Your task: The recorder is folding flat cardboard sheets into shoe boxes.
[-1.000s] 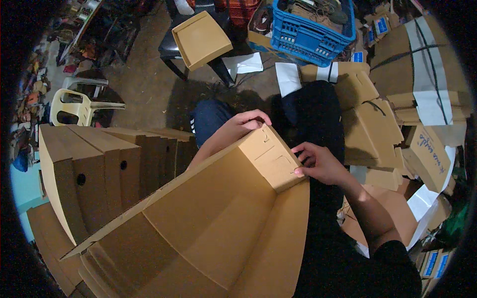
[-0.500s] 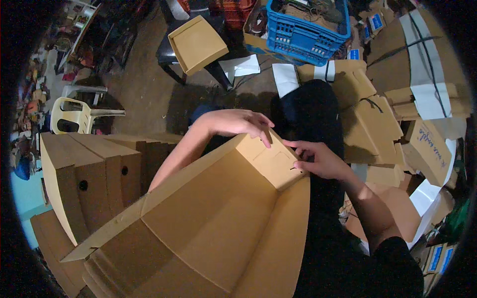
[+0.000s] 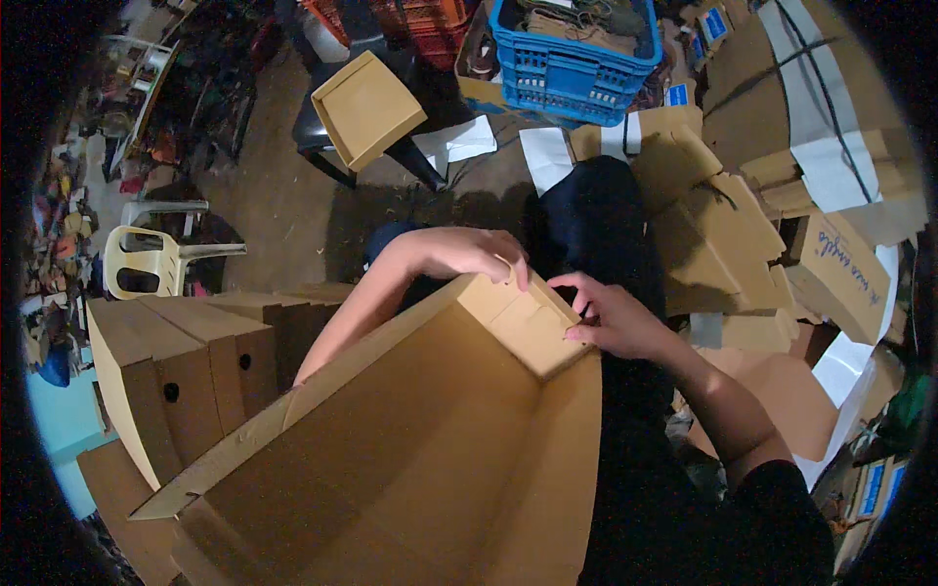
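Observation:
A long brown cardboard box [image 3: 391, 420], with its inside facing up, lies across my lap. At its far end, my left hand [image 3: 479, 256] curls over the top edge of the end panel [image 3: 523, 327], fingers bent inward. On the right corner of that same panel, my right hand [image 3: 616, 317] pinches the cardboard between thumb and fingers. A slit and small fold lines show on the panel's inner face. The outer side of the panel is hidden from view.
Upright brown boxes with round holes [image 3: 210, 381] stand at the left, below a cream plastic chair [image 3: 147, 259]. A shallow cardboard tray [image 3: 376, 107] rests on a black chair. Beyond sits a blue crate [image 3: 576, 68]. Flattened cardboard [image 3: 718, 239] and tied bundles crowd the right.
My left fingers have bent further over the end panel, and my right hand has closed in on its corner. The whole view has shifted slightly.

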Demonstrator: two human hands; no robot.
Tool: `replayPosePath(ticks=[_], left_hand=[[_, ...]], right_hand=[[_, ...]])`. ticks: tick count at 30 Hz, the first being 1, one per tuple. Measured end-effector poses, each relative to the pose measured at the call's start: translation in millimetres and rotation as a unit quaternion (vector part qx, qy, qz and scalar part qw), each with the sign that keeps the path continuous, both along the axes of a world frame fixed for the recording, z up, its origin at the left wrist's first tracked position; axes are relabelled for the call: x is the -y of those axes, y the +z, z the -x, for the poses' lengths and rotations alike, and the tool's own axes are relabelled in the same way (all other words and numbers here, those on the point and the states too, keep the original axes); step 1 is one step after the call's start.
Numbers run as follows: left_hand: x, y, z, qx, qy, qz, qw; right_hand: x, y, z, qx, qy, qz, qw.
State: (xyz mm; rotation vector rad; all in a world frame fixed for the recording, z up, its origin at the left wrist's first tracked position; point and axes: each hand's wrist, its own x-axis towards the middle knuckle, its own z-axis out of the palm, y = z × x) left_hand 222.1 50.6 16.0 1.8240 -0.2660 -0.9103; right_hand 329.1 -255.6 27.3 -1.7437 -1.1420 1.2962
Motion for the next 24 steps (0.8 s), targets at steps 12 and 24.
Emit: replayPosePath(ticks=[12, 24], left_hand=[[9.1, 21.2, 24.1, 0.043, 0.143, 0.064, 0.987], [15.9, 22.1, 39.5, -0.026, 0.27, 0.115, 0.956]], right_hand=[[-6.2, 8.3, 4.5, 0.068, 0.035, 0.015, 0.997], [-5.7, 1.4, 2.3, 0.025, 0.021, 0.047, 0.998]])
